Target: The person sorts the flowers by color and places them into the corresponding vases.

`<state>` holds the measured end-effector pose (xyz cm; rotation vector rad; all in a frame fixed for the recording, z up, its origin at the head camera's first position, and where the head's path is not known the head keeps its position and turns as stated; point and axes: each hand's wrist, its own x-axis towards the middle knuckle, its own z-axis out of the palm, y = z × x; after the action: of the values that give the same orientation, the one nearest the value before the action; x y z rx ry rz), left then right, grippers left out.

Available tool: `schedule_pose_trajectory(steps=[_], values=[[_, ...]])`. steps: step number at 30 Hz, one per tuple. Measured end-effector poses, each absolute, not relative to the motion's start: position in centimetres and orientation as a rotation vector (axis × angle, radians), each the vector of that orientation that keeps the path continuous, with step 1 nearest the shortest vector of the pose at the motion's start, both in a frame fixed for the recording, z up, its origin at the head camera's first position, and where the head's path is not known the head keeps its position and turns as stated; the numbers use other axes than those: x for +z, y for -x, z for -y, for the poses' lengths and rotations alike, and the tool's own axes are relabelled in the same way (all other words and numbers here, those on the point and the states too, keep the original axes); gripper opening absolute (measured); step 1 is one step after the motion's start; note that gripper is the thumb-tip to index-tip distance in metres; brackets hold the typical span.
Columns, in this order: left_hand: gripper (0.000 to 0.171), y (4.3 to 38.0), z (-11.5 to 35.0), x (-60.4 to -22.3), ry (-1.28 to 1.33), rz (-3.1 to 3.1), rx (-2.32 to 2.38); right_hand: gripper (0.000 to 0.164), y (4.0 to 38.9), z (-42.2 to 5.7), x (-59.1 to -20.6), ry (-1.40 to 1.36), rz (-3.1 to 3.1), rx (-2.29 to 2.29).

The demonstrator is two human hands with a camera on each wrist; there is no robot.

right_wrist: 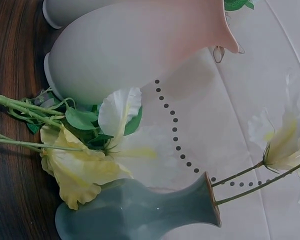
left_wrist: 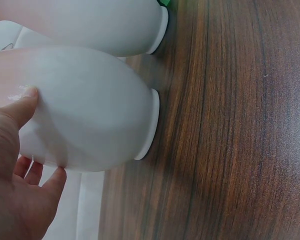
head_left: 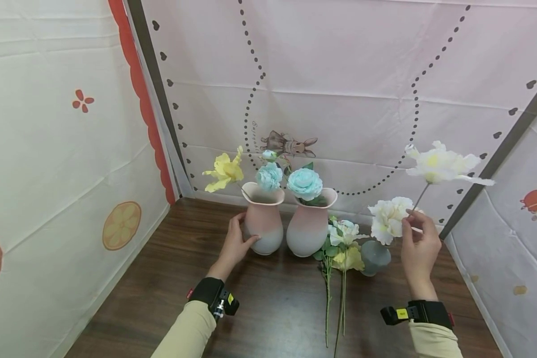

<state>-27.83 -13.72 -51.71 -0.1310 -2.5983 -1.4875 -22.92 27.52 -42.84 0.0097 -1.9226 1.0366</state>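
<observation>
As I catalogue from the blue-grey vase (head_left: 376, 259), the white flower (head_left: 443, 166) stands above it, stem apparently in its mouth, pinched by my right hand (head_left: 419, 244); probably light, soft-petalled, wiry, best held by the stem. Second white bloom (head_left: 387, 220): also above, crowding the mouth. Loose flowers (head_left: 351, 258): just left, on the surface (head_left: 268, 303). Farther left: nearer pink vase (head_left: 307, 232); then outer pink vase (head_left: 265, 229), gripped by my left hand (head_left: 233, 242), likely slick, fragile.

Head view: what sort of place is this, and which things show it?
Probably a makeshift indoor booth: printed cloth walls surround the far side of a wood-grain table, where vases hold flowers.
</observation>
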Motion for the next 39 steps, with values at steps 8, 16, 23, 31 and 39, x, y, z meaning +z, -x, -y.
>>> schedule_pose_trajectory(steps=[8,16,23,31,39], values=[[0.081,27.7,13.7,-51.8,0.134,2.594,-1.485,0.023,22.8,-27.8,-44.0,0.059,2.027,0.973],[0.081,27.7,13.7,-51.8,0.136,2.595,-1.478,0.029,22.3,-28.1,-45.3,0.107,2.063,0.990],[0.081,27.7,13.7,-51.9,0.136,2.591,-1.490,0.034,21.9,-28.3,-46.1,0.154,2.080,1.001],[0.080,27.7,13.7,-51.9,0.144,2.583,-1.490,0.028,21.5,-28.2,-46.8,0.164,2.079,1.008],[0.080,27.7,13.7,-51.8,0.147,2.582,-1.494,0.029,20.7,-28.0,-47.8,0.220,2.109,1.072]])
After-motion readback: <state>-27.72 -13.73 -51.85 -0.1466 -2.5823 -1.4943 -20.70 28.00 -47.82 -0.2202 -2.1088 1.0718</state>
